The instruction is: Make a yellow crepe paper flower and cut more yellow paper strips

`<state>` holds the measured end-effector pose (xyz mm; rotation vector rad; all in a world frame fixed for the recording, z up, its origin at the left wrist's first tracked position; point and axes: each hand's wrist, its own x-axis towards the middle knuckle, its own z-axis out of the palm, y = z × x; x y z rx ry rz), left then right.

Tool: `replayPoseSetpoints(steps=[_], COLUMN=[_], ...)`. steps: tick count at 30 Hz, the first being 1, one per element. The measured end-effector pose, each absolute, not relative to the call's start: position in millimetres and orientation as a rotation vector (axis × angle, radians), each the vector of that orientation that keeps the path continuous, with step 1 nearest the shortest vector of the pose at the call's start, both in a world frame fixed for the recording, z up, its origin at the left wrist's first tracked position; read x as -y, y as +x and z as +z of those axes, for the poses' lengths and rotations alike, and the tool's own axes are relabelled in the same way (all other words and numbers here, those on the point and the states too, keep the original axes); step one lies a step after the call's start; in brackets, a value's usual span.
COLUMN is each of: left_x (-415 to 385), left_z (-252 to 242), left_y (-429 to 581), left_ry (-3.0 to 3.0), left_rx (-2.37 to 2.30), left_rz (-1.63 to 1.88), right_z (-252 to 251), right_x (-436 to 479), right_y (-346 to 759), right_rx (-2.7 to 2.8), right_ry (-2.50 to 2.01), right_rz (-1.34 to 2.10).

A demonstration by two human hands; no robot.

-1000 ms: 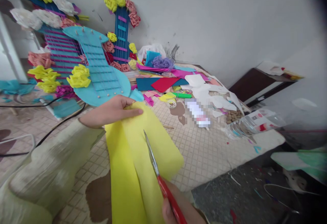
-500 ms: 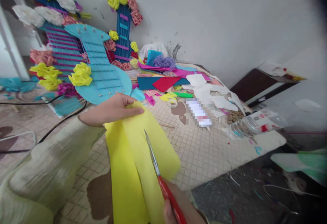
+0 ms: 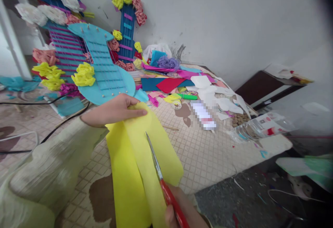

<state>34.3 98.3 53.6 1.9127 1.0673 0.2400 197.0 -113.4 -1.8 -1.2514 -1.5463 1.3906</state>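
My left hand (image 3: 122,108) pinches the top edge of a folded sheet of yellow paper (image 3: 130,172) between thumb and fingers. The sheet hangs down towards me over the table, its pale inner side facing up. In my right hand (image 3: 186,203), low in the view, are scissors with red handles (image 3: 170,196). Their metal blades look closed together and point up and away, lying along the yellow paper. Whether the lower blade is under the paper cannot be made out.
Light-blue stringed card shape (image 3: 101,61) and flower-decked blue panels (image 3: 126,34) stand behind on the left. Coloured paper (image 3: 169,85), a green marker (image 3: 188,97), a blurred phone (image 3: 203,115) and a plastic bottle (image 3: 260,127) lie on the tiled-pattern table (image 3: 208,158). Black cables (image 3: 66,125) run left.
The view has shifted very slightly. Both hands, the yellow paper and the scissors keep nearly the same places, with the scissor tip a touch further left.
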Motion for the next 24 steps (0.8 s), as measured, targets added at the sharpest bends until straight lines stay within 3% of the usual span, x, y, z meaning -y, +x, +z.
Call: replayPoseSetpoints(steps=[13, 24], left_x=[-101.6, -85.0], left_z=[51.9, 68.2], left_y=[31.9, 37.9], left_ry=[1.926, 1.839], left_rx=[-1.088, -1.029], left_rz=[0.228, 0.196], right_z=[-20.8, -16.7], right_x=[111.8, 122.5], right_y=[198.6, 201.1], right_rx=[1.415, 1.606], right_ry=[-1.269, -1.402], right_rz=[1.602, 1.257])
